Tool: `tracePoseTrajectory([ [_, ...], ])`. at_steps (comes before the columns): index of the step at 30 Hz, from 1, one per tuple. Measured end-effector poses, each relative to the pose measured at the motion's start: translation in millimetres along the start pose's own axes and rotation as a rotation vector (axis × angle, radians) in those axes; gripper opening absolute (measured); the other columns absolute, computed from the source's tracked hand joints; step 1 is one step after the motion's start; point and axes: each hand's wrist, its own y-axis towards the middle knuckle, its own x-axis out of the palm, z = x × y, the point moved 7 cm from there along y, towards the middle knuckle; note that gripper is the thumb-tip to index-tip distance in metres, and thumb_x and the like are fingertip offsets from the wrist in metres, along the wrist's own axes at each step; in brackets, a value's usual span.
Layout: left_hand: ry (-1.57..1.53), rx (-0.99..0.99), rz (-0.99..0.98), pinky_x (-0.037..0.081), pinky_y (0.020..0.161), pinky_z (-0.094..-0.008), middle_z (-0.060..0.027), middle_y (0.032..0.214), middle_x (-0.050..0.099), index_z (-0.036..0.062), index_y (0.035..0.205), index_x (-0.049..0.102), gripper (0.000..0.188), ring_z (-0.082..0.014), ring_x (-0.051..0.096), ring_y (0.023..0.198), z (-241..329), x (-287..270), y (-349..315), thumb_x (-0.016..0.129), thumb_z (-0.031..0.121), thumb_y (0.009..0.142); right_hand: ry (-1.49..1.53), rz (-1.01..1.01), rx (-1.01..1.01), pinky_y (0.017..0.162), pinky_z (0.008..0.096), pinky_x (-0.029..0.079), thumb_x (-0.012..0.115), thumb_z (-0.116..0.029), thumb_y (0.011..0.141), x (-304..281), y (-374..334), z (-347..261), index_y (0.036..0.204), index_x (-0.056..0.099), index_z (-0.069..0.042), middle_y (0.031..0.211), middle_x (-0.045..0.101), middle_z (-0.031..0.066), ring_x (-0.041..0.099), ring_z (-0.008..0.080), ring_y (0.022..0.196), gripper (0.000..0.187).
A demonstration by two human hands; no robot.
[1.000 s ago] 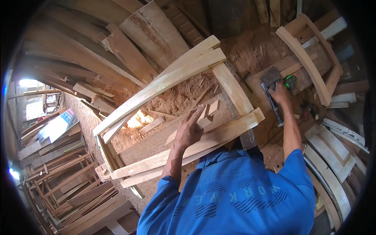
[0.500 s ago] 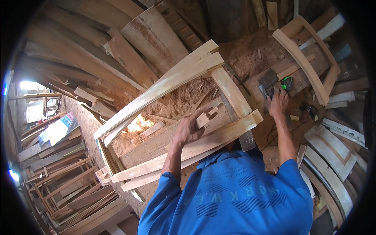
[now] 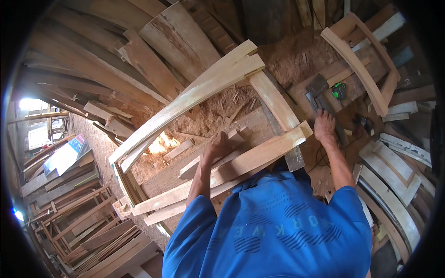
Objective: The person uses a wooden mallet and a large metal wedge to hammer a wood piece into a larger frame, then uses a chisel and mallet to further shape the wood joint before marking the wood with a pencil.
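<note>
Left hand [image 3: 216, 148]: fingers wrapped on wooden piece [image 3: 191, 169], within pale frame's [image 3: 273, 102] opening. Right hand [image 3: 325, 126]: fingers at dark tool [image 3: 313, 100], grasp unclear. Tape measure [image 3: 339, 91] beyond them. Judged step: wood held, tool being handled; next calls for secure right grip.

A long wooden bench [image 3: 171, 176] runs from the near left toward the far right. A large wooden frame [image 3: 259, 155] rests across it, and a short wooden piece [image 3: 237, 138] lies inside this frame. On the right part are a green and black tape measure [image 3: 339, 91] and, just beside it, a dark block-like tool [image 3: 317, 86]. Beyond the bench, the floor [image 3: 287, 65] carries many wood shavings [image 3: 213, 109] and a small offcut [image 3: 179, 150].
</note>
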Motion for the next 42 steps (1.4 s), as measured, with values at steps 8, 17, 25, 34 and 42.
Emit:
tracePoseTrajectory([
  [8,0.025,0.091,0.288,0.042,0.106,-0.0518,-0.0196,0.126,0.058,0.0062,0.156,0.033,0.101,-0.0444,0.051,0.122,15.0,-26.9,-2.1,0.087,0.028,0.074,0.654,-0.243,-0.149,0.088,0.0467,0.050,0.063,-0.008,0.078,-22.0,-7.2,7.7,0.111,0.061,0.005,0.101,0.067,0.0293,0.065,0.0445,0.101,0.036],
  [17,0.149,0.161,0.010,0.056,0.088,-0.0488,-0.0158,0.120,0.065,0.0218,0.145,0.052,0.081,-0.0378,0.066,0.108,40.5,-50.2,23.8,0.087,0.038,0.074,1.269,-0.290,-0.098,0.056,0.0281,0.044,0.062,-0.010,0.082,-51.5,-30.8,7.0,0.102,0.061,0.000,0.077,0.056,0.0012,0.055,0.0088,0.066,0.022],
  [25,0.061,0.297,0.214,0.056,0.081,-0.0518,-0.0151,0.114,0.071,0.0223,0.151,0.045,0.086,-0.0414,0.070,0.097,30.5,-37.8,4.0,0.084,0.044,0.078,1.965,-0.337,0.035,0.060,0.0225,0.048,0.064,-0.017,0.097,-72.2,-62.7,-89.0,0.123,0.062,0.003,0.081,0.060,0.0012,0.057,0.0090,0.067,0.032],
  [34,-0.077,0.289,0.378,0.038,0.114,-0.0548,-0.0300,0.162,0.024,0.0152,0.161,0.029,0.117,-0.0500,0.038,0.140,103.9,-98.4,-34.1,0.093,0.031,0.065,1.987,-0.360,0.055,0.074,0.0253,0.051,0.060,-0.022,0.103,-51.6,-79.5,-184.3,0.114,0.068,0.003,0.093,0.068,0.0040,0.063,0.0105,0.079,0.029],
  [42,-0.012,0.769,0.567,0.043,0.115,-0.0501,-0.0252,0.157,0.041,-0.0010,0.149,0.045,0.097,-0.0435,0.041,0.144,180.4,-180.7,-40.9,0.092,0.014,0.065,2.004,-0.539,-0.465,0.085,0.0320,0.054,0.062,-0.026,0.101,-94.8,-70.1,-204.2,0.123,0.068,-0.003,0.102,0.071,0.0087,0.068,0.0186,0.099,0.033],
])
